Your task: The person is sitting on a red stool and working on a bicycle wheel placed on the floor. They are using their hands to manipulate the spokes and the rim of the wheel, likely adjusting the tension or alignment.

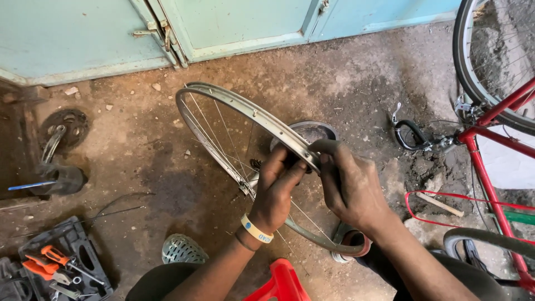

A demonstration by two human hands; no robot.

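Over the dirt floor (167,167), both hands (left (277,189), right (351,187)) are closed around a spoked wheel rim (239,106).

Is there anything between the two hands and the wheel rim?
No. Both the left hand and the right hand already grip the rim directly at its near edge; nothing visible lies between them and the metal.

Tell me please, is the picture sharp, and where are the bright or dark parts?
Head view: soft daylight, no hard shadows; the wheel rim gives a mild metallic sheen, with no strong glare. The left hand and right hand are fairly sharp. The left edge near the crank set is darker. The red bicycle frame bends slightly, from wide-lens distortion.
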